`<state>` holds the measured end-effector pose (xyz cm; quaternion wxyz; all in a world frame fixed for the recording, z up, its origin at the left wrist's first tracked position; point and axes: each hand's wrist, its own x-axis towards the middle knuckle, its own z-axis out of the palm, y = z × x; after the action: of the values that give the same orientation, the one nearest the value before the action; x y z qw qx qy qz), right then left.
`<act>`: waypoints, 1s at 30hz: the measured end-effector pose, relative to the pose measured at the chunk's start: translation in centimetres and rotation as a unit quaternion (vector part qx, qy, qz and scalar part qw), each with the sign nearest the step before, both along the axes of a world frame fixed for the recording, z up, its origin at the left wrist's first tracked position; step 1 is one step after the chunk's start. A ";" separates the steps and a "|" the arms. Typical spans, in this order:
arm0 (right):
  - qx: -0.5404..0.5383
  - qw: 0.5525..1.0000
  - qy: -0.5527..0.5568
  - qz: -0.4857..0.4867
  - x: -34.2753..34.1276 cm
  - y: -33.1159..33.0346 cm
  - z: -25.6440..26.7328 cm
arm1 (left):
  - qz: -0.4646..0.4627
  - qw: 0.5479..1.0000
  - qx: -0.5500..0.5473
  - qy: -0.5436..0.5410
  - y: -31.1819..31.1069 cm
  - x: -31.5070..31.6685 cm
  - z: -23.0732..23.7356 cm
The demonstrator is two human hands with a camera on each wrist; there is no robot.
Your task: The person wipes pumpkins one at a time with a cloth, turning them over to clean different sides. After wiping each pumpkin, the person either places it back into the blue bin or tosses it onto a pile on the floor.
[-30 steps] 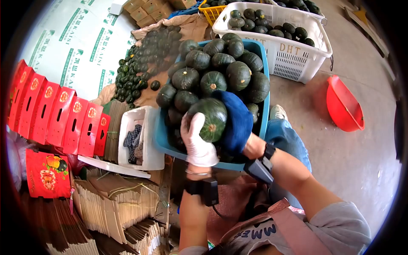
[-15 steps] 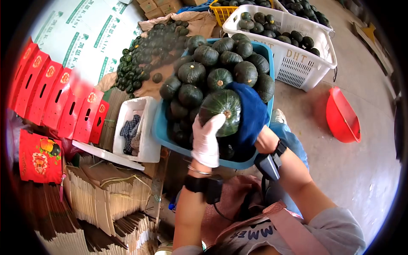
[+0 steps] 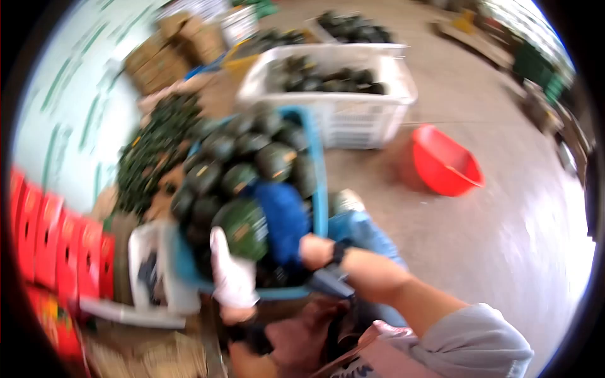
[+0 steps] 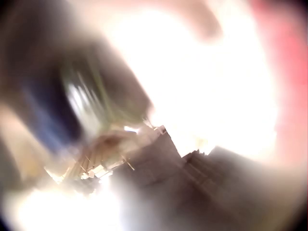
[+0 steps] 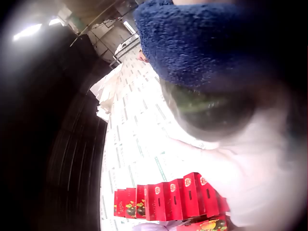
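Observation:
A large dark green pumpkin (image 3: 242,229) is held between both hands above the blue tub (image 3: 319,183), which is heaped with more pumpkins (image 3: 276,161). My left hand (image 3: 233,272), in a white glove, grips its left lower side, thumb up along it. A blue cloth (image 3: 282,217) covers most of my right hand (image 3: 314,251) and presses on the pumpkin's right side; those fingers are hidden. The right wrist view shows the fluffy cloth (image 5: 192,45) against the pumpkin (image 5: 207,113), with the white glove (image 5: 240,178) below. Everything in the left wrist view is badly blurred.
A white crate (image 3: 362,116) of pumpkins stands behind the tub, and a red basin (image 3: 444,165) lies on the floor at right. To the left are small pumpkins (image 3: 157,148), a white foam box (image 3: 183,277) and a row of red cartons (image 3: 69,249).
The head view has swung, so the tub and hands appear lower and further left. Both hands still hold the pumpkin, which has turned a little between them.

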<state>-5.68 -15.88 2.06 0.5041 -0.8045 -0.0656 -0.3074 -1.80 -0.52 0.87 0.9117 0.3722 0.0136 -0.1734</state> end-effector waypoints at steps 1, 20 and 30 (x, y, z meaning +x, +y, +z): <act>0.014 1.000 -0.004 0.001 0.2 0.2 -0.2 | 0.002 0.999 0.050 -0.003 0.4 0.0 -0.6; 0.135 0.986 -0.095 -0.036 0.1 4.2 -2.5 | 0.171 0.873 0.380 -0.254 -0.6 -0.4 -1.7; 0.100 0.981 -0.165 0.004 2.2 1.2 -3.8 | 0.025 0.998 0.016 0.056 -0.6 0.3 -2.1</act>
<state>-3.52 -14.70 -1.78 0.5651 -0.6881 -0.1199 -0.4390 -1.53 -1.09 -1.25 0.9074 0.3763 0.0763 -0.1710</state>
